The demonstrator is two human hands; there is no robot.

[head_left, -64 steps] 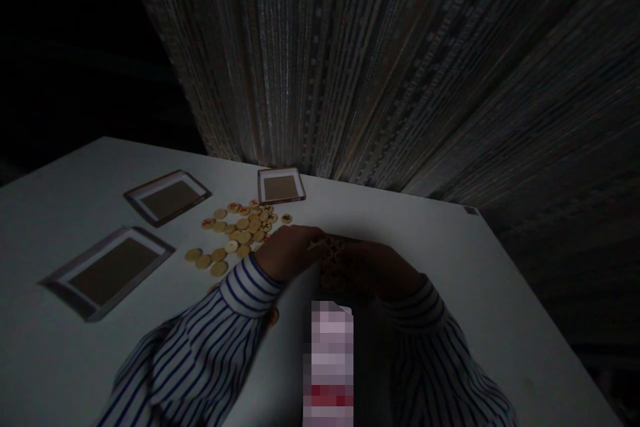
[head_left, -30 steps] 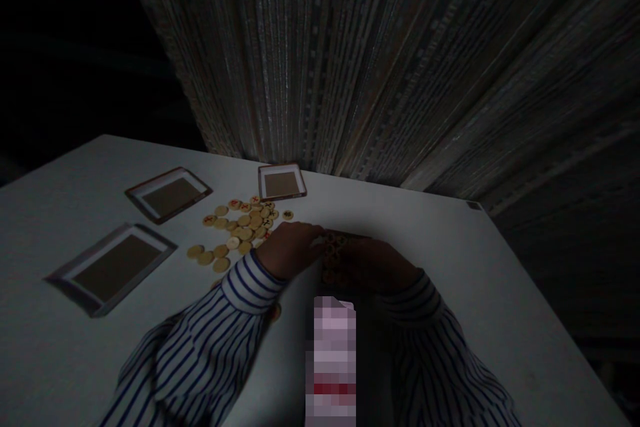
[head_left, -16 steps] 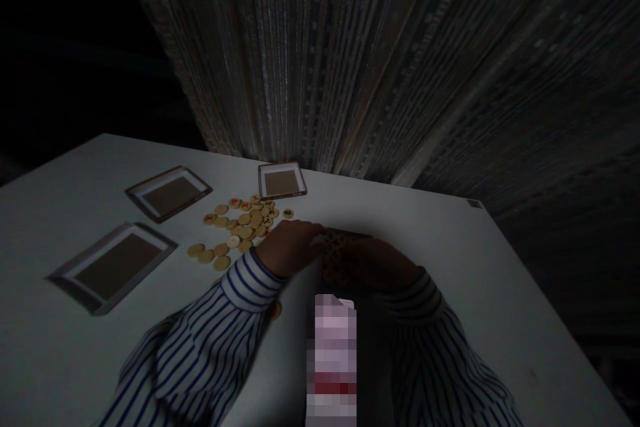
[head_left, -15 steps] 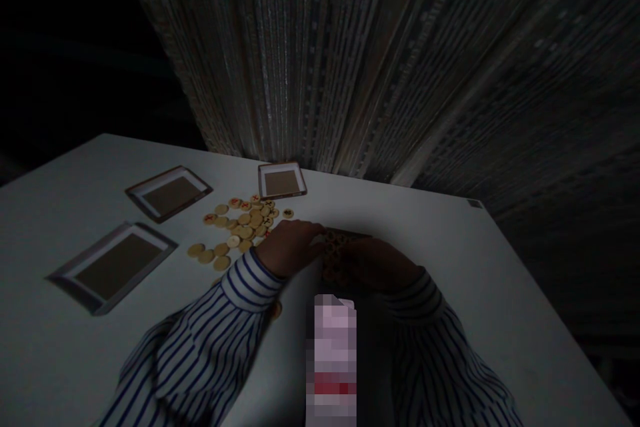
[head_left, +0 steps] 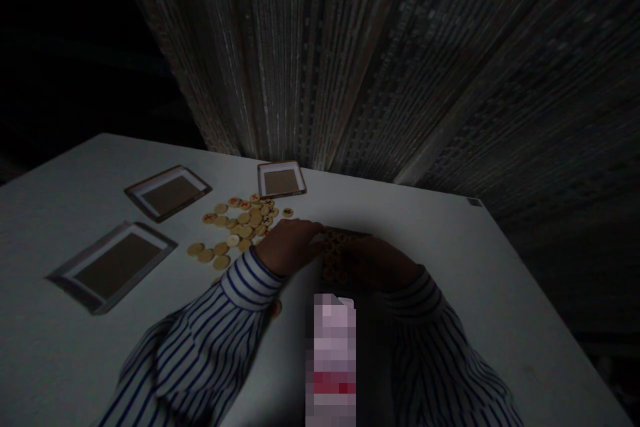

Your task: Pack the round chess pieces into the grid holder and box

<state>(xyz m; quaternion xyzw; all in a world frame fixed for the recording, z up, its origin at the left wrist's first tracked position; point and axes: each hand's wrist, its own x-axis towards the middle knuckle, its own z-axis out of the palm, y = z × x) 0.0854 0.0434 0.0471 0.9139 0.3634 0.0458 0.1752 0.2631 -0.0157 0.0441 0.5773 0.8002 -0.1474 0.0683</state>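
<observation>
Item: dark tray holding wooden discs, just right of the loose disc pile. My left hand, between pile and tray: fingers curled onto those discs, grip too dim to tell. My right hand, beyond the tray: likewise unclear.

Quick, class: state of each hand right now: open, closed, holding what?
Left hand: curled onto the wooden discs; grip cannot be told.
Right hand: shadowed, beside those discs; cannot be told.
</observation>
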